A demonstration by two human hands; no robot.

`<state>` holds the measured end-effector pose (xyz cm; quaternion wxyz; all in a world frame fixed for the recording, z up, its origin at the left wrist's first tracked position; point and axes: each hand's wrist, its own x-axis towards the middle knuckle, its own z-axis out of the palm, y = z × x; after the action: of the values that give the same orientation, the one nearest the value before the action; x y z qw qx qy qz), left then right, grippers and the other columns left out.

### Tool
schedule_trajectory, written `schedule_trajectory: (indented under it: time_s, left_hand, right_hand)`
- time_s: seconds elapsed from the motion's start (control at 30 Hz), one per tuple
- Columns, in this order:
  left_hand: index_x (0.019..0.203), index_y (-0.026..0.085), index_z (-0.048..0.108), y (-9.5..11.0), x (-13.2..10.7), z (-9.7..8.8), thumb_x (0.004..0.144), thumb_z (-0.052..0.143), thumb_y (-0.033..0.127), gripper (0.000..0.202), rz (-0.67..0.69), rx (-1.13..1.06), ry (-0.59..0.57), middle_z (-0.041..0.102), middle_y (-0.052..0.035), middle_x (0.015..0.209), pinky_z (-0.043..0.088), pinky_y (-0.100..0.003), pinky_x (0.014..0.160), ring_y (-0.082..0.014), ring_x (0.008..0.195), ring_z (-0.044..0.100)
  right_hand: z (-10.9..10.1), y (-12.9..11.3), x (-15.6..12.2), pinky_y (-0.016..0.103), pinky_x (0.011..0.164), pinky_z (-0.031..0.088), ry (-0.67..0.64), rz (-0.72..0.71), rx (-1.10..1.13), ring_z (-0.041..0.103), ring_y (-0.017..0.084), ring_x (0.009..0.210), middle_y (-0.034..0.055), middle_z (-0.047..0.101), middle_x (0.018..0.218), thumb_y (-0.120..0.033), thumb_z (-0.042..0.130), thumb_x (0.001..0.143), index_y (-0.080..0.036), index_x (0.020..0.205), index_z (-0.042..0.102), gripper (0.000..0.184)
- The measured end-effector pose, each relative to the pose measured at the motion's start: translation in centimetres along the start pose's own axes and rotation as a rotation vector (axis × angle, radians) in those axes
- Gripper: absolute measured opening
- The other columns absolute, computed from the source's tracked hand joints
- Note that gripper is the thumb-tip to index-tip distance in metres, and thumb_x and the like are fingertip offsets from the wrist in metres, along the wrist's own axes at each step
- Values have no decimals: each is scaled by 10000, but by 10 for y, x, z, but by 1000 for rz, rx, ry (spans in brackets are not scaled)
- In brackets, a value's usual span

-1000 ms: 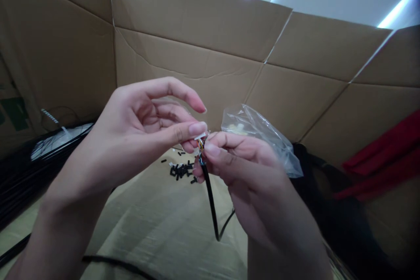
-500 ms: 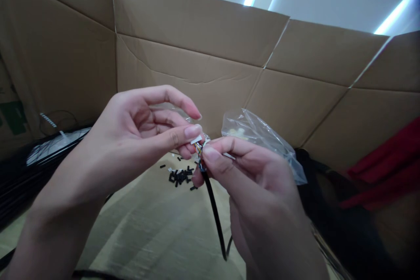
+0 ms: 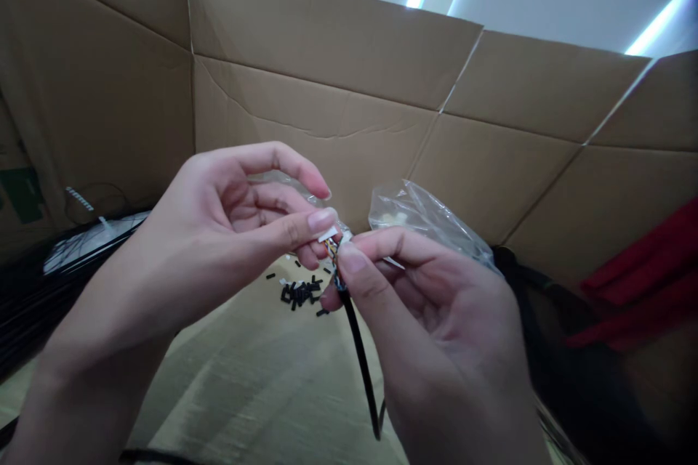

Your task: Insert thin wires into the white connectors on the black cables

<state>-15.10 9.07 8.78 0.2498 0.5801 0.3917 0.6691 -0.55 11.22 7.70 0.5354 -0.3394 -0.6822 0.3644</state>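
I'm looking down at a short white connector pinched at the end of a black sheathed cable, with a small bunch of thin colored wires fanning from the sheath; all of it sits in the air between my two hands, just above the cardboard sheet lying on the desk. My left hand is turned palm toward me, with the thumb laid over the connector and a curled finger beneath it, while the upper fingers bend loosely and touch nothing I can make out. My right hand comes in from the other side, and its thumb and forefinger close narrowly on the wires, right against the left thumb. The cable hangs down below the hands. Behind the right hand is one clear plastic bag with whitish pieces inside; I cannot tell whether the plastic behind my left fingers belongs to it. Beyond the hands lies a pile of black tubes, too many and too small to count exactly, with a few strays nearby. Cardboard walls surround the desk, and a red cloth hangs at right.
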Motion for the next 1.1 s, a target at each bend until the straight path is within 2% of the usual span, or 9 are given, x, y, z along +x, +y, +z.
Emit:
schedule_trajectory:
  time_s: [0.1,0.2,0.37,0.57,0.73,0.87,1.0,1.1]
  left_hand:
    - [820,190,680,1,-1,2,736,782,163,136,0,9,24,701,25,594,534,-88,502,-100,536,680]
    - [796,187,671,2,-3,6,716,798,162,152,24,22,58,688,35,581,538,-84,506,-98,533,677]
    - [790,185,649,2,-7,13,707,795,113,183,24,-8,97,691,49,610,522,-48,510,-77,546,675]
    - [805,195,649,-1,-7,12,732,780,97,179,64,11,58,700,53,625,534,-67,515,-91,566,688]
    - [841,194,650,-1,-8,10,774,767,142,144,58,62,42,719,37,659,533,-76,512,-95,578,694]
    - [833,166,664,-3,-5,15,766,762,102,134,57,-12,64,715,42,635,517,-46,516,-61,554,678]
    - [811,142,659,-3,-3,16,739,756,63,144,44,-97,72,716,30,628,537,-64,540,-59,558,678]
    - [795,148,632,-3,-3,14,729,767,84,163,20,-141,67,711,24,624,546,-90,518,-71,542,675]
  right_hand:
    - [-1,0,1,295,561,458,26,11,-32,656,178,714,47,708,823,-420,653,805,-206,779,663,216]
    - [-2,0,2,264,487,424,4,-22,-79,645,170,674,35,703,769,-427,679,783,-219,742,675,212]
    - [-2,-1,3,197,518,466,13,-4,-20,588,90,549,-16,647,604,-293,654,819,-207,688,656,157]
    - [-2,4,8,119,404,437,-34,-100,-1,566,63,462,-20,634,549,-269,662,809,-183,658,649,175]
    - [-1,3,11,97,438,471,-16,-167,4,598,55,483,-29,632,533,-205,643,812,-164,645,628,173]
    - [0,4,12,96,398,446,6,-187,-17,600,58,479,-30,624,539,-187,633,818,-162,647,611,175]
    - [-4,4,15,60,437,476,-67,-181,55,632,38,497,-49,665,575,-188,663,831,-175,685,639,148]
    - [-10,2,16,37,512,516,-133,-138,160,682,39,556,-28,738,659,-159,684,821,-166,692,666,131]
